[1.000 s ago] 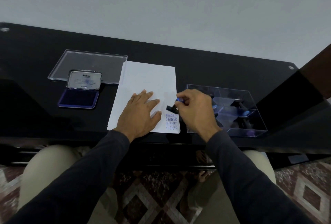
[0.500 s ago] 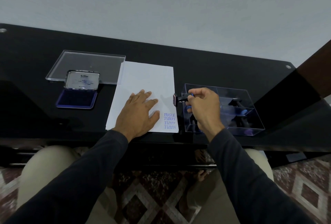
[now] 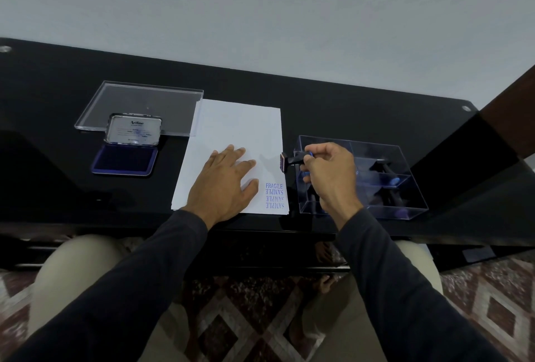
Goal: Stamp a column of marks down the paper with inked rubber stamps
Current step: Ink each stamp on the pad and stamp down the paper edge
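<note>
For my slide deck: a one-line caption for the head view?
Left hand steadies the paper; right hand holds a stamp beside it.

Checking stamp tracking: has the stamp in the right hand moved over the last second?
Yes. The stamp has left the paper, moving right toward the clear box.

On my feed I read blue stamped words at the near right corner of the paper [image 3: 237, 130]: "FRAGILE" on top, then three "SAMPLE" marks [image 3: 274, 196] stacked below it, some of them turned upside down. The raised lid of the ink pad [image 3: 132, 130] carries the brand "Artline"; the smaller print under it is too fine to read.
</note>
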A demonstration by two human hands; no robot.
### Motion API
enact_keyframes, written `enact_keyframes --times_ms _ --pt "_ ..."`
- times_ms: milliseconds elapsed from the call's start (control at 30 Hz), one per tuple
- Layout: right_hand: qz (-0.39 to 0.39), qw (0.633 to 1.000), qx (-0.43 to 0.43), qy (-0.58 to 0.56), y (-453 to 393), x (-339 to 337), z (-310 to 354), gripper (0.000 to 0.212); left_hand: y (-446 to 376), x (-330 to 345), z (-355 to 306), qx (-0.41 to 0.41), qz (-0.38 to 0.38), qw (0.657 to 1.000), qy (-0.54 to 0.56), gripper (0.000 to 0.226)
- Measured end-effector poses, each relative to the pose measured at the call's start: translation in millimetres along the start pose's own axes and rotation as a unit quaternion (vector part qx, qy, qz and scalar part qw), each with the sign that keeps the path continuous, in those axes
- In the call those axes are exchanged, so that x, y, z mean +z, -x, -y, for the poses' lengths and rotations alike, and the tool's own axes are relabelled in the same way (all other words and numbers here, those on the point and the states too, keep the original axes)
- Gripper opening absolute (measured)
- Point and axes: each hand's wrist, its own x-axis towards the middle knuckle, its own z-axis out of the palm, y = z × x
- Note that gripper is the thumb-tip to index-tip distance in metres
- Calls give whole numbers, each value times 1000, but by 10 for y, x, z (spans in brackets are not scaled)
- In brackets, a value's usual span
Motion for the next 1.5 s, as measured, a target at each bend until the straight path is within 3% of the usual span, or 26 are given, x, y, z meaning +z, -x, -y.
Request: enact_keyframes --times_ms 267,567,1033,1333,1500 --pt "-2 1000 -7 11 -7 -4 -11 21 -6 -5 7 -1 2 1000 6 59" --pt "7 1000 -12 10 -31 103 10 18 3 -132 44 -37 -23 995 88 53" --pt "97 995 -31 -6 192 893 313 17 449 -733 730 -94 -96 991 27 51" --pt "160 981 -94 55 399 1698 458 16 898 -983 1412 -169 -144 975 18 53" --pt "178 961 -183 107 542 2079 567 14 1086 -1053 1678 -204 -140 969 11 55"
